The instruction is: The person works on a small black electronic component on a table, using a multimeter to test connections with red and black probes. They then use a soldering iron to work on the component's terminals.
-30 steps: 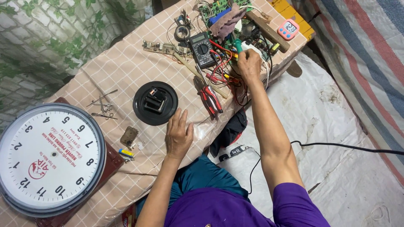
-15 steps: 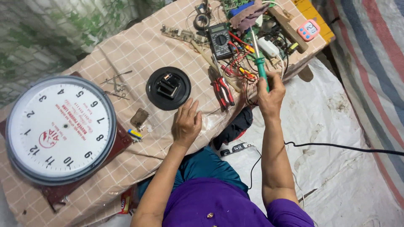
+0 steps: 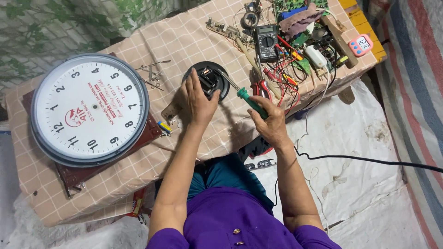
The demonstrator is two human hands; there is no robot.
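Nearest, the person's purple sleeves and teal lap show at the bottom, with both forearms reaching up over the bench (image 3: 138, 170), which is covered in a tan checked cloth. The right hand (image 3: 271, 123) has its grip closed around the green handle of a screwdriver (image 3: 244, 97); the shaft slants up and to the left, its tip at or just over the black round disc (image 3: 206, 79). The left hand (image 3: 199, 101) lies flat and open on the bench, fingers spread and resting on the near edge of that disc and its small black mechanism, holding nothing in a closed grip. Just left of that hand sit a small brown piece and a tiny blue and yellow part (image 3: 162, 126). Further left lies a large round clock face (image 3: 90, 109) with a grey rim, resting on a dark red board. Beyond the disc are thin metal tweezers (image 3: 152, 74), red-handled pliers (image 3: 263, 87) and a tangle of red wires. Farthest off stand a black multimeter (image 3: 267, 42), circuit boards, a white adapter (image 3: 316, 56) and a pink timer (image 3: 361, 44). A black cable (image 3: 369, 160) runs across the white sheet on the right.
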